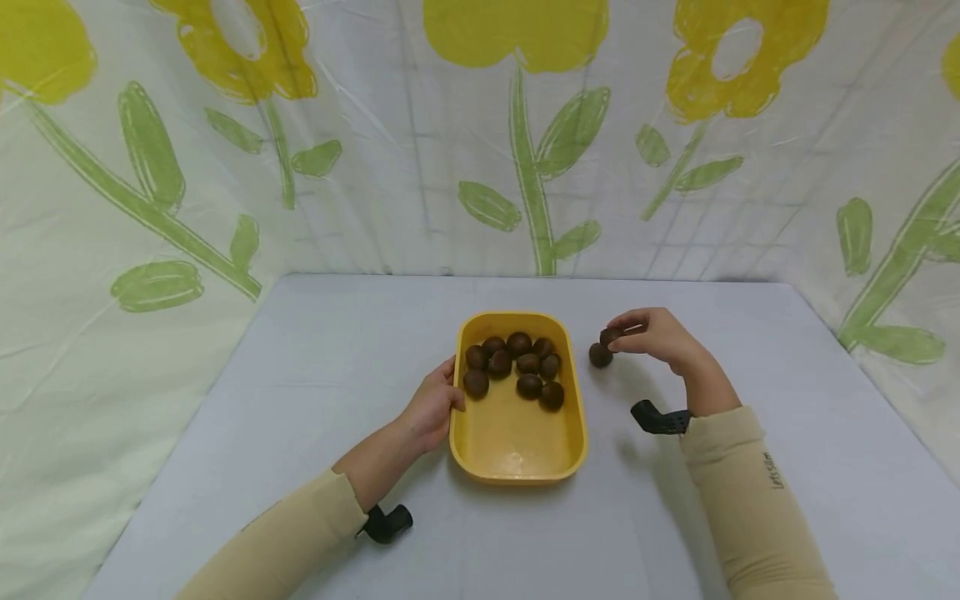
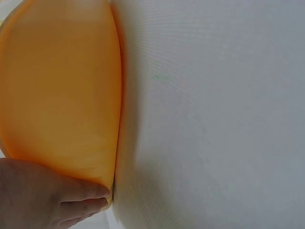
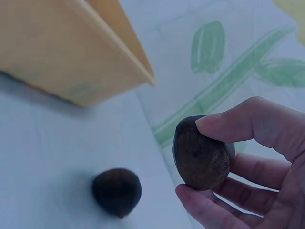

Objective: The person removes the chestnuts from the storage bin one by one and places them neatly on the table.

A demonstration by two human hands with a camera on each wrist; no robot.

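Note:
A yellow plastic tray with rounded corners stands on the table, several dark brown chestnuts gathered in its far half. My left hand grips the tray's left side, thumb over the rim; in the left wrist view its fingers lie against the outer wall. To the right of the tray, my right hand pinches one chestnut between thumb and fingers, above the table. Just below it, another chestnut lies on the table, outside the tray.
A white-covered table carries everything. Behind it hangs a pale curtain printed with yellow flowers and green leaves. Black wrist mounts stick out from both sleeves, the right one low over the table.

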